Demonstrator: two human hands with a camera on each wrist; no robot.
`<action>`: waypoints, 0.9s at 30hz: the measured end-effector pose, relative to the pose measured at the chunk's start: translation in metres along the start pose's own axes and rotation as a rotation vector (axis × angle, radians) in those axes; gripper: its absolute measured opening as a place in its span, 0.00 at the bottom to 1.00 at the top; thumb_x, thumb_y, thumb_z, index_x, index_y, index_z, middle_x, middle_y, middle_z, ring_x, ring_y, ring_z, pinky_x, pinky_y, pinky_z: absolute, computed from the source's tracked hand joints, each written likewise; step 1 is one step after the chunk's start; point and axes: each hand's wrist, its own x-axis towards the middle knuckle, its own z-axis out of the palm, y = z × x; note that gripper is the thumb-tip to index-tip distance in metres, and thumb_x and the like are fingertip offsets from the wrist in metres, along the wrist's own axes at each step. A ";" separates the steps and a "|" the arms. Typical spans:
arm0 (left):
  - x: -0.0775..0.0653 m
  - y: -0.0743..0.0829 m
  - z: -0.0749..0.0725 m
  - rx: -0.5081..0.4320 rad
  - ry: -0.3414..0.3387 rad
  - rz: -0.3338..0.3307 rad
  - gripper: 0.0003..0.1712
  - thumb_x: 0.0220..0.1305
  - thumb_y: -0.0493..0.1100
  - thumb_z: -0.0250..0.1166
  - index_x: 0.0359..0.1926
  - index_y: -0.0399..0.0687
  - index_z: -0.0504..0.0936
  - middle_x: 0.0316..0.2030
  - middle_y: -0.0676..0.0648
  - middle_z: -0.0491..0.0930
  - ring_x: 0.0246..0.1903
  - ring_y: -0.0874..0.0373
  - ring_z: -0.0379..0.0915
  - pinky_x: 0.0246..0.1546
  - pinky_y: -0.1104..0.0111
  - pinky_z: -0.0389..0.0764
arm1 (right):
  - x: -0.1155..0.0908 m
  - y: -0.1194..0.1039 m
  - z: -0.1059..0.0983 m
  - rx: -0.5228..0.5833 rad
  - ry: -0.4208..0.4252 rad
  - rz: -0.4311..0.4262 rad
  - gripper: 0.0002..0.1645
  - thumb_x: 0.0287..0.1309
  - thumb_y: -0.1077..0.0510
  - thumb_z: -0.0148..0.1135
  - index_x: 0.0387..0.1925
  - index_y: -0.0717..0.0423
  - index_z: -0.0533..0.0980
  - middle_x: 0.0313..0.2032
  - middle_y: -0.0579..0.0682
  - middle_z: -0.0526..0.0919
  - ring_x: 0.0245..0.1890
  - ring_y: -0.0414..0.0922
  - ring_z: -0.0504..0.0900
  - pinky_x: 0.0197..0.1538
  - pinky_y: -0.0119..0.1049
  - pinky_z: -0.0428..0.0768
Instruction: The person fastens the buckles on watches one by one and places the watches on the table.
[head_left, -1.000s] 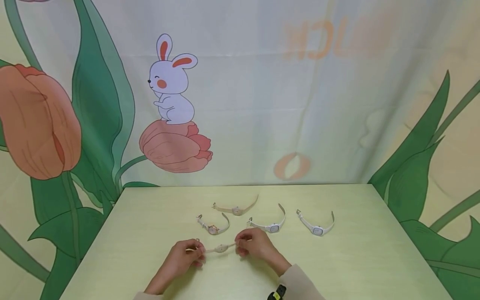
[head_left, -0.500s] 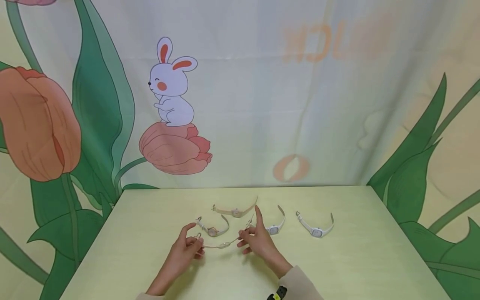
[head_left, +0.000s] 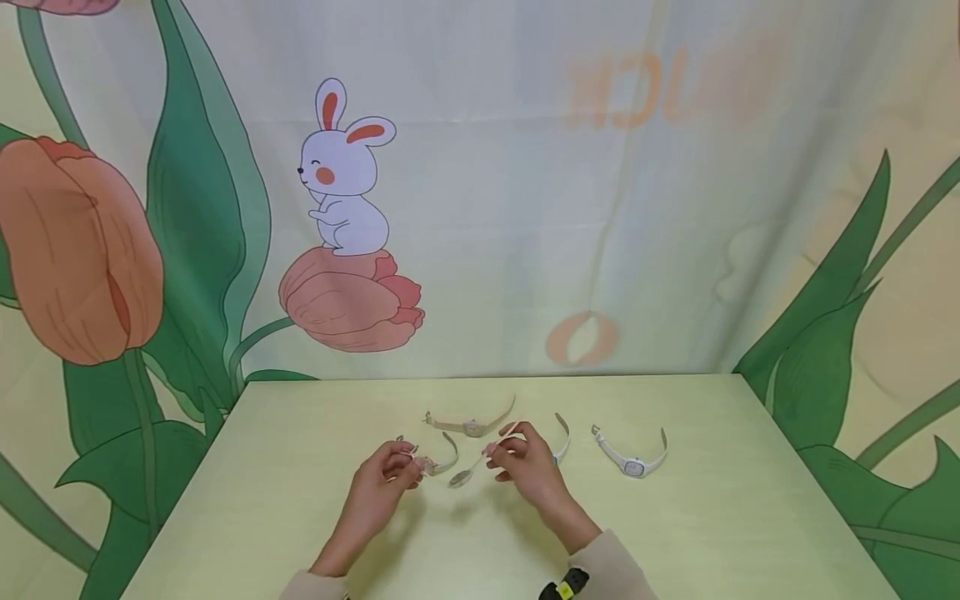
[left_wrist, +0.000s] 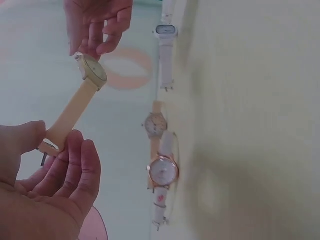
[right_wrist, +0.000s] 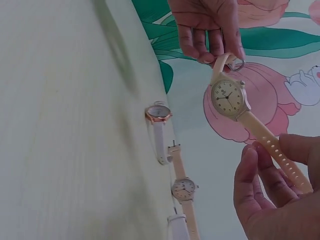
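A cream wristwatch (head_left: 461, 479) with a round face is held in the air above the table between two hands. My left hand (head_left: 382, 482) pinches its buckle end, as the left wrist view shows with the strap (left_wrist: 72, 112) between thumb and fingers. On the other side my right hand (head_left: 534, 471) pinches the strap end with the row of holes (right_wrist: 280, 150). The dial (right_wrist: 229, 97) is turned toward the right wrist camera. Behind my left hand lies a white-strapped watch with a rose-gold case (left_wrist: 163, 171), partly covered in the head view.
A beige watch (head_left: 474, 427) lies farther back on the pale table (head_left: 712, 533). One white watch (head_left: 564, 435) is mostly hidden behind my right hand, and another white watch (head_left: 634, 467) lies to the right. A printed curtain (head_left: 480, 208) hangs behind the table.
The cream watch was stretched nearly level between the hands; now it slants, its case lower than the right-hand strap end. My right index finger, raised half a second ago, is bent down again.
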 end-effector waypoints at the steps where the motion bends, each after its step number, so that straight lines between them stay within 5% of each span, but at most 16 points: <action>1: 0.001 0.003 0.001 -0.011 0.005 0.006 0.13 0.67 0.36 0.63 0.51 0.36 0.77 0.38 0.34 0.85 0.34 0.57 0.83 0.37 0.73 0.84 | 0.000 -0.001 -0.001 0.006 0.006 -0.008 0.18 0.64 0.57 0.64 0.50 0.58 0.68 0.42 0.59 0.86 0.36 0.44 0.86 0.35 0.35 0.84; 10: 0.008 0.027 0.020 -0.075 0.013 0.046 0.13 0.68 0.39 0.62 0.51 0.38 0.78 0.37 0.40 0.85 0.34 0.57 0.82 0.39 0.69 0.85 | -0.001 -0.012 -0.017 0.034 0.059 -0.029 0.13 0.70 0.57 0.57 0.51 0.57 0.75 0.40 0.57 0.85 0.38 0.42 0.84 0.38 0.34 0.83; 18: 0.010 0.043 0.038 -0.146 -0.035 0.109 0.13 0.66 0.40 0.65 0.50 0.41 0.80 0.41 0.38 0.84 0.41 0.48 0.83 0.40 0.72 0.85 | -0.012 -0.026 -0.032 0.012 0.108 -0.109 0.13 0.70 0.53 0.56 0.48 0.58 0.77 0.40 0.57 0.84 0.40 0.43 0.83 0.40 0.34 0.84; 23: 0.009 0.053 0.047 -0.204 -0.045 0.151 0.16 0.65 0.41 0.66 0.51 0.38 0.79 0.44 0.38 0.83 0.42 0.56 0.82 0.43 0.72 0.84 | -0.020 -0.037 -0.040 -0.004 0.098 -0.203 0.16 0.69 0.51 0.58 0.45 0.60 0.77 0.43 0.61 0.83 0.44 0.43 0.82 0.46 0.37 0.85; 27: 0.008 0.060 0.051 -0.227 -0.056 0.167 0.16 0.65 0.41 0.66 0.51 0.39 0.80 0.45 0.40 0.83 0.42 0.61 0.81 0.45 0.72 0.84 | -0.024 -0.045 -0.047 -0.004 0.119 -0.249 0.17 0.68 0.53 0.59 0.53 0.57 0.76 0.42 0.61 0.84 0.42 0.40 0.84 0.46 0.37 0.85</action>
